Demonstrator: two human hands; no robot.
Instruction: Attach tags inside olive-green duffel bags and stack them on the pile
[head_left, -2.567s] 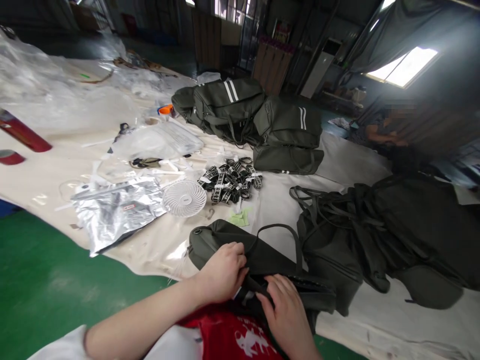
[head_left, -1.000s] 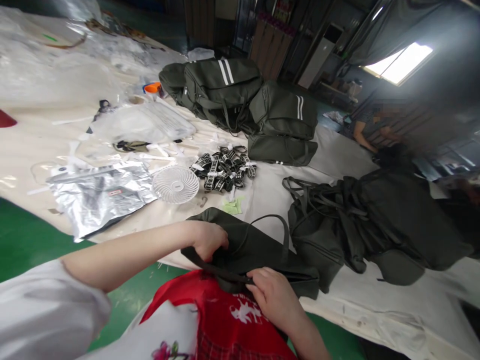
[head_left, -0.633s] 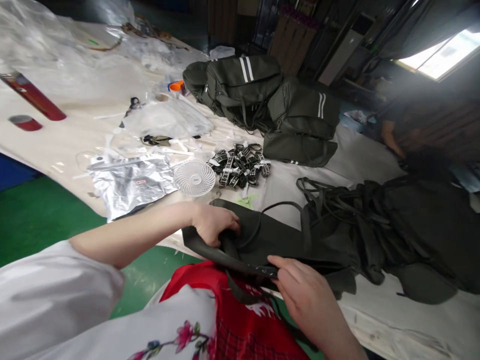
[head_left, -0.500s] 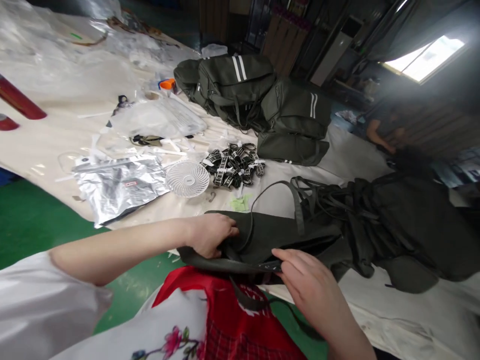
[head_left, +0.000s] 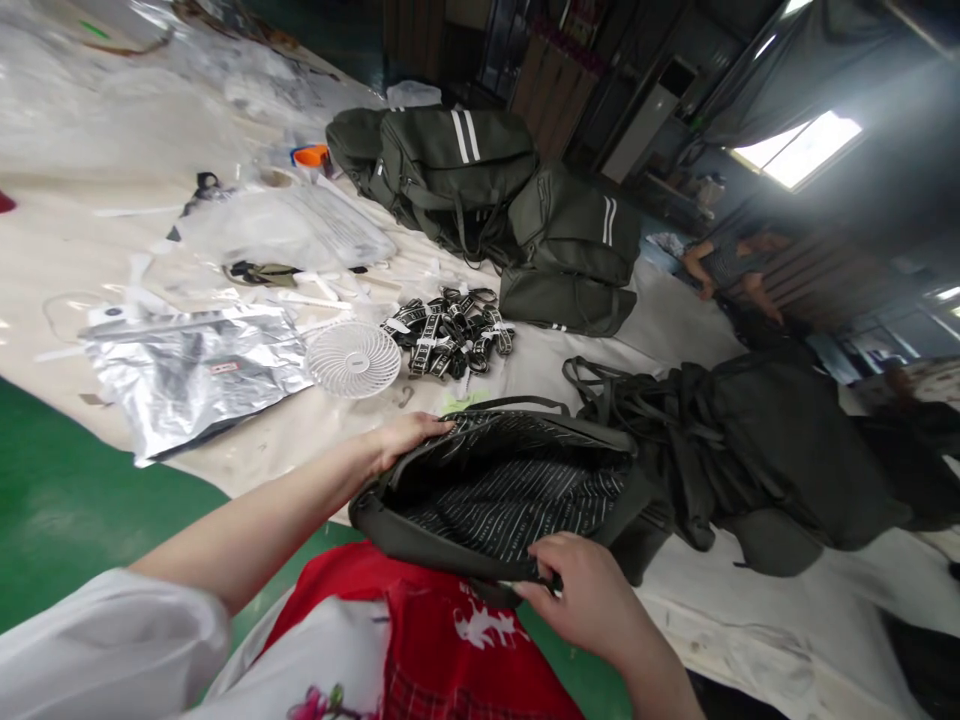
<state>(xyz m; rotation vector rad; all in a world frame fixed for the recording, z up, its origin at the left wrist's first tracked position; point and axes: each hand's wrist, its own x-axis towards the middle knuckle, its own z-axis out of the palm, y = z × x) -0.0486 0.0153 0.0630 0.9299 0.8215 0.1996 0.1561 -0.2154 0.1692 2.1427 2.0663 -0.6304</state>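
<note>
A dark olive bag lies open at the near edge of the cream-covered table, showing its black striped lining. My left hand holds the far rim of the opening at its left end. My right hand grips the near rim by the zipper edge. The two hands hold the mouth of the bag apart.
A heap of dark bags lies right of the open one; finished olive bags with white stripes stack at the back. A small white fan, a pile of black-and-white straps, a silver foil pouch and clear plastic bags lie left. A seated person is far right.
The bag was flat and closed under my hands; now its mouth is pulled wide open and the striped lining shows. My left hand has moved to the far rim.
</note>
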